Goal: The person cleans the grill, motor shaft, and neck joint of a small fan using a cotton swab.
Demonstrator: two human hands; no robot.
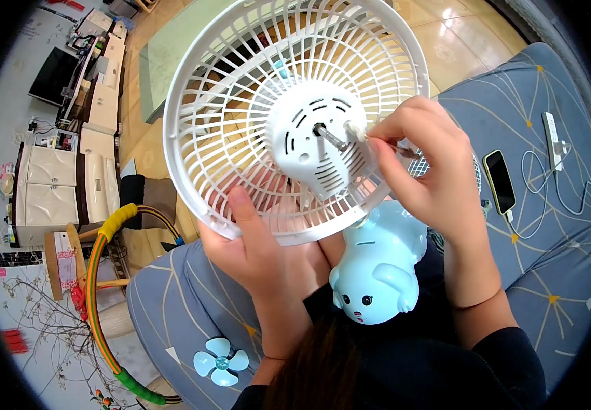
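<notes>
Hold the fan guard (172, 137) steady and tilted in front of the body, just beyond the blue dog figure (368, 277) on the lap, with the motor housing (292, 113) facing inward. Clamp the left hand (237, 249) on the near rim, as now, thumb over the ribs, to resist twisting. With the right hand (429, 160) apart from it and pinched on the small pale piece (355, 130) beside the metal shaft (333, 139), probably best to work gently, without levering against the housing. Avoid bumping the bare shaft. Grip close to the tip for control; watch for a slip through the ribs. Leave the light-blue fan blade (232, 374) lying on the patterned cover (186, 294), well clear.
</notes>
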